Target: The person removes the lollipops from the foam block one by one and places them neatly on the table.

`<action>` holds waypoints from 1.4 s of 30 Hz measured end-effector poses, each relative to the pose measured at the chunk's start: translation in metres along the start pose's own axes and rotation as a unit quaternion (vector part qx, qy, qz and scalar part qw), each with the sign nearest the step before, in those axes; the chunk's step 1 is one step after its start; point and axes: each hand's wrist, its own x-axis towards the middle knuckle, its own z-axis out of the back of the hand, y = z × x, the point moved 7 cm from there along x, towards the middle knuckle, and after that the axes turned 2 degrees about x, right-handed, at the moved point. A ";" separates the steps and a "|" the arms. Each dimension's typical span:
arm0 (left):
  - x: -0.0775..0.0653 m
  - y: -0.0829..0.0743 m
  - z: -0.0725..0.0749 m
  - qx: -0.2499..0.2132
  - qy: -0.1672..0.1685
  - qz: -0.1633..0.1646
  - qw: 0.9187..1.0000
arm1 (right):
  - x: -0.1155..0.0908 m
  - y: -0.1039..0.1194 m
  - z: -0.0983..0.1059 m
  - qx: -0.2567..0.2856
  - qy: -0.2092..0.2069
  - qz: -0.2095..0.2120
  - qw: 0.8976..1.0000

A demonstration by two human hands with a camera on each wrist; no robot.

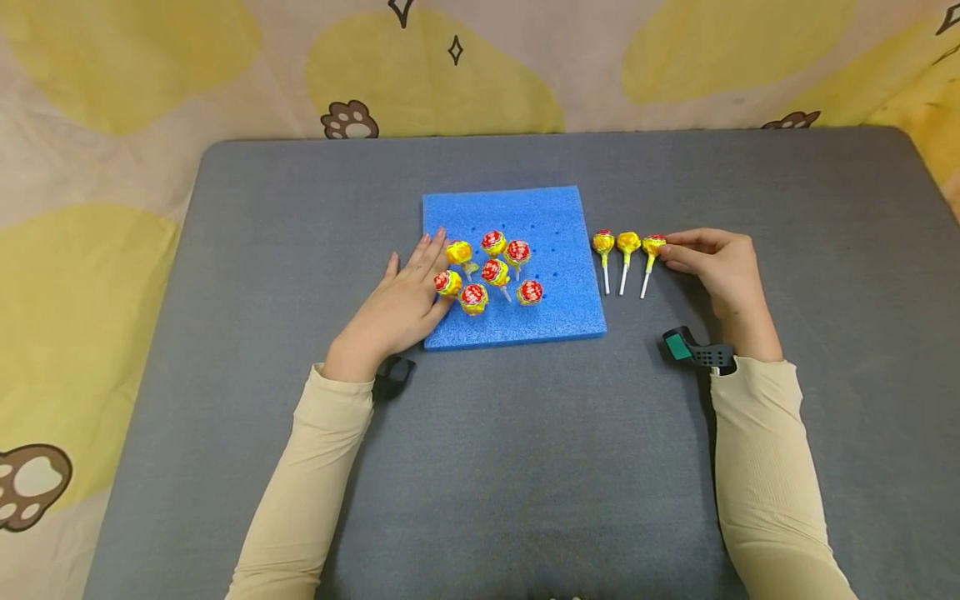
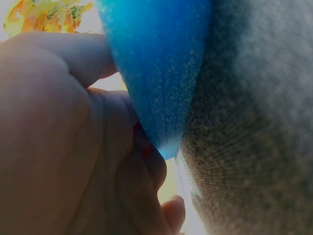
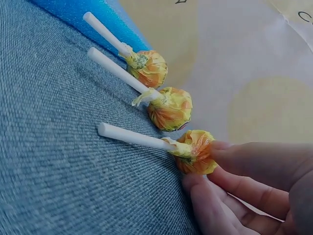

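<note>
The right hand (image 1: 712, 262) pinches a yellow-wrapped, red-topped lollipop (image 1: 652, 246) with a white stick, right of the blue foam block (image 1: 566, 307). The grey tabletop (image 1: 540, 467) stretches onward to its right edge; the left hand (image 1: 397, 308) rests uncurled fingers along the block's left side.

Head view: bright, soft, even light on the desk (image 1: 525, 467); focus fair throughout. Blurry-edged shadows inside the left sleeve (image 1: 307, 483) and right sleeve (image 1: 768, 467), running toward the desk's near edge. Left wrist view: hazy; left hand (image 2: 73, 142) in deep shade, gaps by the fingers blown white, foam block (image 2: 156, 54) glowing up top, desk soft and streaky. Right wrist view: muted, cool; lollipops (image 3: 171, 108) fairly crisp, desk cloth smeared lower left.
</note>
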 end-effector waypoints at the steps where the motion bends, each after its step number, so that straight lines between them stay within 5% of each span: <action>1: 0.000 0.000 0.000 0.000 0.000 0.001 1.000 | 0.000 0.000 0.000 0.004 0.002 -0.003 1.000; 17: -0.001 0.001 0.001 0.001 -0.003 0.002 1.000 | 0.000 0.001 0.003 -0.034 -0.002 -0.025 0.999; 33: -0.002 0.001 -0.001 0.004 0.003 -0.002 1.000 | -0.004 0.007 0.010 0.028 -0.015 -0.013 0.999; 42: -0.001 0.000 -0.001 0.005 0.002 -0.006 1.000 | -0.011 0.027 -0.001 0.074 -0.008 0.045 0.996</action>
